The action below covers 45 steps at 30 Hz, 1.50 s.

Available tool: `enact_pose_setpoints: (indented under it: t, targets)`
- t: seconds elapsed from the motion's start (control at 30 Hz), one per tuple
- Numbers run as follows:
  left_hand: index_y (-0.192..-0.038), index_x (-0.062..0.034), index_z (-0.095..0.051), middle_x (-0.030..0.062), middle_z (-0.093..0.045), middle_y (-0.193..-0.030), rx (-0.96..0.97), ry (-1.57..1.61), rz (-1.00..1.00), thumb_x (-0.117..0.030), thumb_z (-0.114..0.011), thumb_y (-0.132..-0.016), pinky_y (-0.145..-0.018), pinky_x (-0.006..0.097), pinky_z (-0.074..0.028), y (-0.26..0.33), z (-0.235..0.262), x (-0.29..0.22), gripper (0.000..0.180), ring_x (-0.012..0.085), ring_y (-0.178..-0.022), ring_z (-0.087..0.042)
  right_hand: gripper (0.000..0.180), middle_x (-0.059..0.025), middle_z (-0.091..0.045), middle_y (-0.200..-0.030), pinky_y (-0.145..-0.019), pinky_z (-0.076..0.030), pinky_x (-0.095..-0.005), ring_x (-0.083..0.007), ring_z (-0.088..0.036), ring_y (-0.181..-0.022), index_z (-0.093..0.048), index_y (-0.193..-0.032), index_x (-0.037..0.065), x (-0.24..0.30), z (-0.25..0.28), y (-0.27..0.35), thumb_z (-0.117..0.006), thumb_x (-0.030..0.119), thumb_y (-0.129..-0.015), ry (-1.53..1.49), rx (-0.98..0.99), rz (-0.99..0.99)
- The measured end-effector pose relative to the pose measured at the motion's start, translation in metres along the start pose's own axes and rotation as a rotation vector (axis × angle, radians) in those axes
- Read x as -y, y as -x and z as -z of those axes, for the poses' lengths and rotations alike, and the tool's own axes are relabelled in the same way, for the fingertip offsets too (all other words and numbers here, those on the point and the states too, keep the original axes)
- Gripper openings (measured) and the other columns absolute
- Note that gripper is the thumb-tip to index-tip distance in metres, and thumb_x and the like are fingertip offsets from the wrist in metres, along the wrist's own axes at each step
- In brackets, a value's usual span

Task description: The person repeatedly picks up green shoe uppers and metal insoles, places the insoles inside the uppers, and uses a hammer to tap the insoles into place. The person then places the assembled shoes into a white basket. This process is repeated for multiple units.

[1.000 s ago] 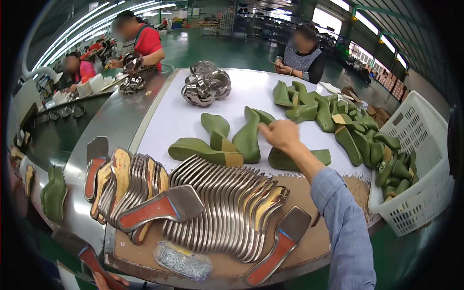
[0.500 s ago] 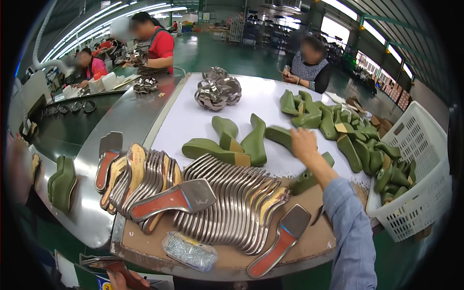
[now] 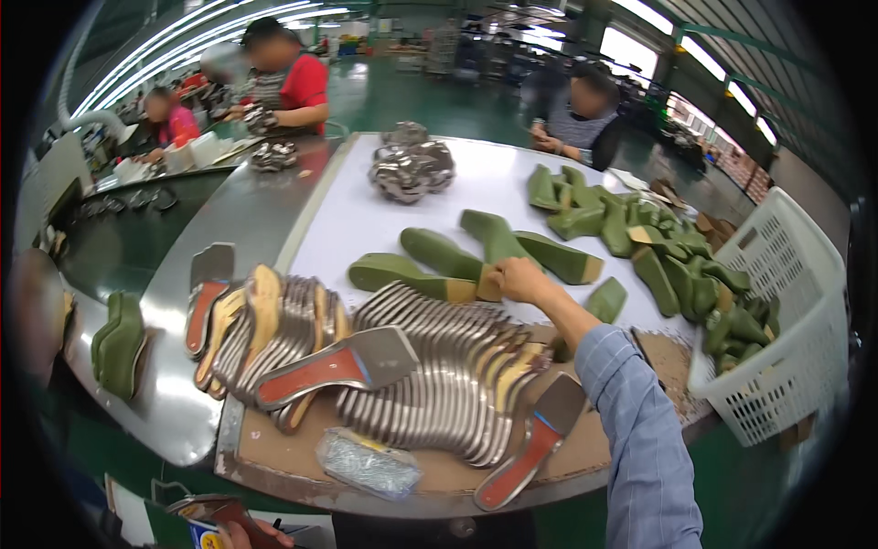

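Note:
My right hand (image 3: 521, 279) is closed at the end of a green shoe last (image 3: 441, 252) on the white table top, its fingertips by the yellowish end piece. Other green lasts lie close around it, one (image 3: 388, 271) to the left and one (image 3: 560, 257) to the right. At the lower left edge my left hand (image 3: 245, 536) holds a reddish-brown insole (image 3: 218, 509) with a dark front; the picture cuts off part of this hand. Nearer me, a row of metallic-edged insoles (image 3: 430, 403) stands stacked. Single insoles lie on top (image 3: 338, 366) and to the right (image 3: 535, 444).
A clear bag of small metal pieces (image 3: 369, 464) lies at the front edge. A white perforated basket (image 3: 777, 393) holding lasts stands at the right, beside a heap of lasts (image 3: 677, 274). Shiny strap bundles (image 3: 412, 165) sit farther back. Co-workers (image 3: 576, 119) are beyond the table.
My right hand has moved left and is lower over the lasts, its fingers now closed. Several lasts there have shifted or turned. My left hand still holds its insole.

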<state>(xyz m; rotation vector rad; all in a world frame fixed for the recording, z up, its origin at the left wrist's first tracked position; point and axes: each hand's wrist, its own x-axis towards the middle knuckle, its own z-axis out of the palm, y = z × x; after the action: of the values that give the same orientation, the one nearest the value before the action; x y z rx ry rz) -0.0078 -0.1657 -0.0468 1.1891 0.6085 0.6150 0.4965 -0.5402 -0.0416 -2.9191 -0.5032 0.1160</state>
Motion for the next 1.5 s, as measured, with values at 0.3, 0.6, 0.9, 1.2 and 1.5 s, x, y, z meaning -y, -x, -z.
enact_pose_setpoints:
  t: [0.3, 0.6, 0.9, 1.2, 1.5]
  targets:
    - [-0.122, -0.0149, -0.052, 0.0057, -0.061, -0.092, 0.042, -0.065, 0.163, -0.061, -0.059, -0.095, -0.068, 0.039, -0.052, 0.009, -0.006, -0.001, 0.054, 0.0224, -0.075, -0.059, 0.036, -0.0194, -0.071, -0.104, -0.089, -0.052, -0.0484, -0.0413, -0.066, -0.098, -0.069, -0.108, 0.003, -0.101, 0.079, 0.134, -0.056, 0.035, -0.096, -0.085, -0.655, -0.253]
    - [-0.118, -0.0152, -0.055, 0.0067, -0.062, -0.092, 0.012, -0.095, 0.105, -0.060, -0.065, -0.092, -0.065, 0.039, -0.051, 0.014, -0.052, 0.008, 0.053, 0.0224, -0.074, -0.059, 0.078, -0.0268, -0.060, -0.132, -0.103, -0.047, -0.0455, -0.0416, -0.059, -0.121, -0.047, -0.145, 0.008, -0.351, 0.056, 0.206, -0.069, 0.048, -0.081, -0.165, -0.569, -0.919]
    - [-0.142, -0.0108, -0.043, 0.0115, -0.059, -0.124, 0.205, 0.007, 0.105, -0.041, -0.059, -0.101, -0.085, 0.047, -0.053, 0.058, -0.144, -0.014, 0.054, 0.0281, -0.100, -0.062, 0.065, -0.0207, -0.055, -0.125, -0.087, -0.052, -0.0498, -0.0392, -0.061, -0.103, -0.052, -0.130, 0.012, -0.293, 0.035, 0.199, -0.071, 0.044, -0.077, -0.565, -0.733, -0.823]
    - [-0.132, -0.0052, -0.047, 0.0114, -0.061, -0.110, 0.677, 0.580, 0.381, -0.061, -0.042, -0.101, -0.078, 0.042, -0.054, 0.116, -0.252, 0.007, 0.064, 0.0254, -0.090, -0.064, 0.060, -0.0158, -0.054, -0.122, -0.088, -0.052, -0.0453, -0.0317, -0.058, -0.103, -0.056, -0.138, 0.010, -0.028, 0.086, 0.359, -0.076, 0.026, -0.084, -0.569, -1.066, -0.155]
    - [-0.138, -0.0059, -0.049, 0.0181, -0.061, -0.122, 0.572, 0.862, 0.437, -0.064, -0.047, -0.096, -0.078, 0.050, -0.060, 0.100, -0.176, -0.028, 0.072, 0.0304, -0.095, -0.068, 0.066, -0.0238, -0.049, -0.140, -0.101, -0.048, -0.0470, -0.0379, -0.058, -0.121, -0.055, -0.128, 0.004, 0.160, 0.031, 0.456, -0.072, 0.053, -0.088, -1.067, -0.350, 0.686]
